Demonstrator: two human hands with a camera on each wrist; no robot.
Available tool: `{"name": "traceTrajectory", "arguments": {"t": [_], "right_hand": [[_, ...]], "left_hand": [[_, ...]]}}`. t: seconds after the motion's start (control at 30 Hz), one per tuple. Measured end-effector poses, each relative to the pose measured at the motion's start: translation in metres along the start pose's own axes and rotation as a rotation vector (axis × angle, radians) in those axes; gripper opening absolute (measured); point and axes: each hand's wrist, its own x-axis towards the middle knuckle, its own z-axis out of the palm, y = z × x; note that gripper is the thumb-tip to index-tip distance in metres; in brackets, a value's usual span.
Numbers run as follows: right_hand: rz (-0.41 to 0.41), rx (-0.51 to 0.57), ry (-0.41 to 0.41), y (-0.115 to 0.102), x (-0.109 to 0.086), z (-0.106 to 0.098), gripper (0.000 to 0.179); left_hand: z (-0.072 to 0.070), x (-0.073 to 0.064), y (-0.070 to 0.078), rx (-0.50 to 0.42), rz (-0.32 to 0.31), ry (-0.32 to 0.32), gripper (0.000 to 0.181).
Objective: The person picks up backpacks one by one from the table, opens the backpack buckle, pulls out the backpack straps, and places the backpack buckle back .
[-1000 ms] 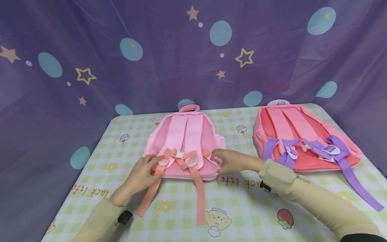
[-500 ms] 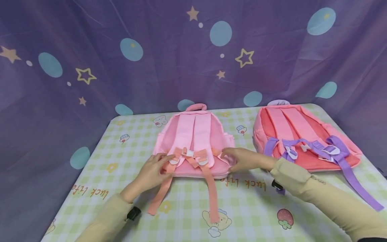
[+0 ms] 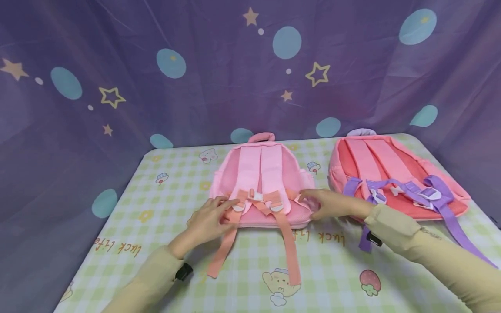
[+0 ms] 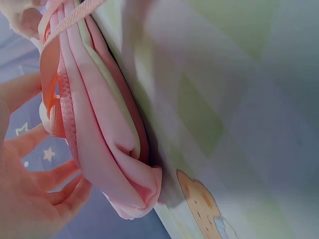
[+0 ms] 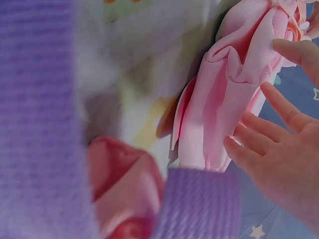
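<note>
A light pink backpack (image 3: 289,167) lies with its shoulder straps up, its carry handle at the far end. Two orange webbing straps (image 3: 290,252) trail from it toward the near side, and a white buckle (image 3: 258,196) sits across the middle. My left hand (image 3: 207,221) is at its lower left side; in the left wrist view, loosely extended fingers (image 4: 65,174) lie along the bag's side. At the lower right side is my right hand (image 3: 328,204), its spread fingers (image 5: 259,132) against the pink fabric in the right wrist view.
To the right lies a coral pink backpack (image 3: 395,208) with purple straps (image 3: 454,226), partly behind my right forearm. One purple strap hangs close before the right wrist camera. A checked cloth covers the table (image 3: 129,278); a purple patterned curtain (image 3: 219,87) stands behind.
The light pink backpack has slid to the right across the table, closer to the coral one. Both hands have moved along with it, staying at its two sides.
</note>
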Motion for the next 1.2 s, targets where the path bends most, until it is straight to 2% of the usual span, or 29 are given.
{"name": "traceTrajectory", "arguments": {"t": [0.43,0.77,1.03,1.2], "right_hand": [[0.059,0.021,-0.024,0.013,-0.012,-0.012,0.055],[0.158,0.07,-0.08,0.018,-0.017,-0.019,0.055],[0.16,0.07,-0.084,0.017,-0.017,-0.021,0.052],[0.152,0.06,-0.098,0.013,-0.017,-0.026,0.053]], "left_hand": [[0.005,0.01,0.016,-0.059,0.011,-0.042,0.062],[0.011,0.013,0.023,-0.068,0.041,-0.049,0.063],[0.012,0.013,0.023,-0.066,0.049,-0.052,0.063],[0.006,0.016,0.021,-0.097,0.054,-0.074,0.059]]}}
